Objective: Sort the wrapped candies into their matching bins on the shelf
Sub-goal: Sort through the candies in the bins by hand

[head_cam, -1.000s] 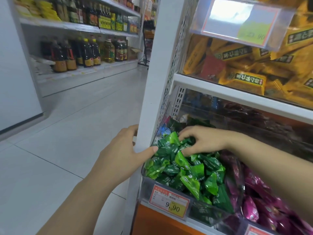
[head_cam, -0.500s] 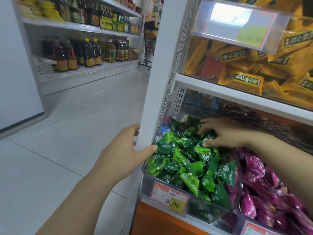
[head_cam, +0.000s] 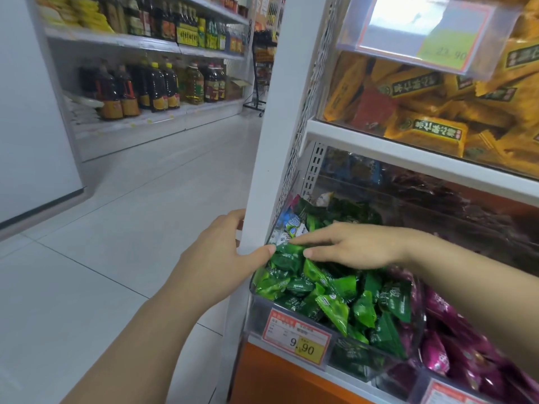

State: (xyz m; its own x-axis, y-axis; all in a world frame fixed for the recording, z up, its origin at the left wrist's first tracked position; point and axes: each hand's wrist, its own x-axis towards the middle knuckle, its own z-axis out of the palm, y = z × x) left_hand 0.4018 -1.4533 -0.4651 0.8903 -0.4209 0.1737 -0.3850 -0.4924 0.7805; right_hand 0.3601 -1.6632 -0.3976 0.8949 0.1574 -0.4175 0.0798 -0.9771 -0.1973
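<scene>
A clear bin on the lowest shelf is heaped with green wrapped candies. A few blue-and-white wrapped candies lie at its back left corner. To the right, a neighbouring bin holds purple wrapped candies. My left hand grips the white shelf post, thumb at the bin's left edge. My right hand reaches over the green pile with fingers stretched out flat, fingertips touching a green candy near the blue-and-white ones. It holds nothing that I can see.
A price tag reading 9.90 hangs on the bin front. The shelf above carries yellow packets behind clear plastic. Across the tiled aisle floor stands a shelf of dark bottles.
My right hand moved from the front of the green pile to the back, then left toward the corner with the blue-and-white candies. My left hand stayed on the post.
</scene>
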